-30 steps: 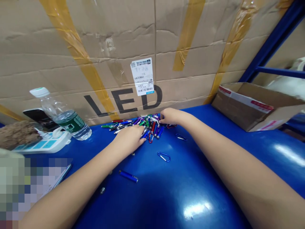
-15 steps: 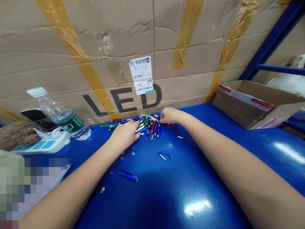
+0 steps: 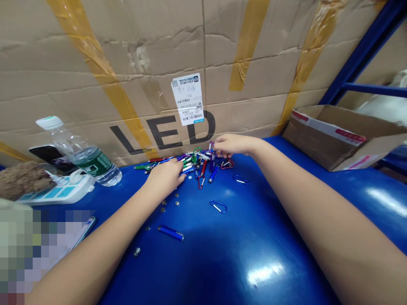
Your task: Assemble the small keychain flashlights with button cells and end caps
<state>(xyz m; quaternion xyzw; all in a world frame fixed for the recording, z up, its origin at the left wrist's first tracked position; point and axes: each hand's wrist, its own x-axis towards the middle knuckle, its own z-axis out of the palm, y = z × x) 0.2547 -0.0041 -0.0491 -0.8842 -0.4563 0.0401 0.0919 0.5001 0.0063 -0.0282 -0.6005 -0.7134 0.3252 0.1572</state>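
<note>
A pile of small coloured keychain flashlights with carabiner clips (image 3: 199,163) lies on the blue table (image 3: 254,228) against a big cardboard box marked LED (image 3: 165,131). My left hand (image 3: 165,177) rests palm down on the pile's left side, fingers curled among the pieces. My right hand (image 3: 230,144) is raised over the pile's right edge and pinches a purple piece that hangs from its fingertips. A blue flashlight tube (image 3: 171,233), a blue carabiner (image 3: 218,206) and a second carabiner (image 3: 241,180) lie apart from the pile. Small round button cells (image 3: 163,206) are scattered nearby.
A water bottle (image 3: 81,154) lies tilted at the left beside a white power strip (image 3: 54,192) and a dark phone (image 3: 47,153). An open cardboard box (image 3: 337,137) stands at the right. A blue shelf post (image 3: 359,55) rises behind it.
My right hand has lifted off the pile with a purple piece pinched. My left hand has slid left and back, which uncovers several button cells on the table.
</note>
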